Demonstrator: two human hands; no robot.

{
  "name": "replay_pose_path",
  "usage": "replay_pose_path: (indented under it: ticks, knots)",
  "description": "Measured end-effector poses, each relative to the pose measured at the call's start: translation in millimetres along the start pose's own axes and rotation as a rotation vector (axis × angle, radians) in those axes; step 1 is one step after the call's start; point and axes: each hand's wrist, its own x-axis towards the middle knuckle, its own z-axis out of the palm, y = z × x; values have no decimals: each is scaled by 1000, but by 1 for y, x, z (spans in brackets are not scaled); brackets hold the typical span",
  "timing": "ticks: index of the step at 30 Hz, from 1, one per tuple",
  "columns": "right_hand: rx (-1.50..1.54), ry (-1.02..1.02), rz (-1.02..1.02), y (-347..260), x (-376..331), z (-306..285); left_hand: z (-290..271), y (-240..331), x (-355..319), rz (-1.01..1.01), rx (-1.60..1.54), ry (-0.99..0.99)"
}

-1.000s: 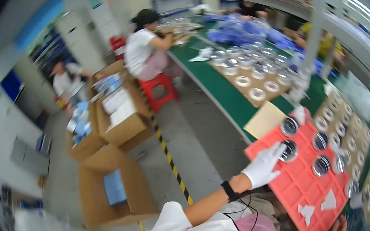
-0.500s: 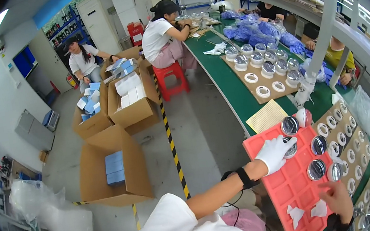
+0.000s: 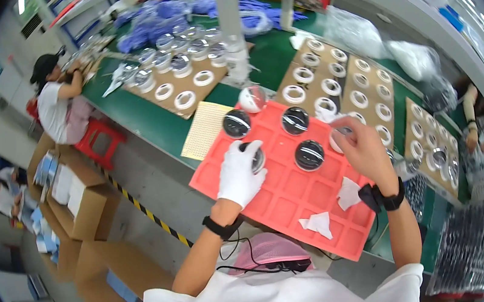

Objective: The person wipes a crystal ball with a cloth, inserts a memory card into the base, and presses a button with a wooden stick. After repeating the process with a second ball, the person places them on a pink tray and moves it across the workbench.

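My left hand [image 3: 238,179], in a white glove, grips a dark-faced round dome [image 3: 258,160] over the pink compartment tray [image 3: 280,207]. At the tray's right edge, my bare right hand [image 3: 369,149] has its fingers closed around a pale-rimmed round dome [image 3: 336,140], partly hidden by the fingers. Between the hands, two dark glossy domes lie in the tray, one a nearer dark dome [image 3: 310,155] and one a farther dark dome [image 3: 295,121]. Another dark dome [image 3: 236,123] sits beyond my left hand. Two crumpled white scraps [image 3: 318,225] lie in the near compartments.
A cardboard sheet [image 3: 196,82] with white rings and clear domes lies on the green table [image 3: 133,113]. More ring-covered boards [image 3: 337,59] stand right of a white post [image 3: 231,30]. A yellow sheet [image 3: 206,132] and red-white ball [image 3: 252,99] border the tray. Co-workers sit around the table.
My view has swung right, so the tray now appears centrally. My right hand has moved from the near end of the tray up to the dome at its right edge. The left still grips its dome.
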Motion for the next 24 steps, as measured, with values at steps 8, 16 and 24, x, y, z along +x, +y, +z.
replay_pose_path:
  ticks: [8,16,24]
  knots:
    - [78,130,-3,36,9,-20,10,26,7,-2,-121,18]
    - [-311,512,121,187,109,-69,26,39,6,248,3,-118]
    - [-311,522,561,301,92,-42,26,34,4,144,-230,-174]
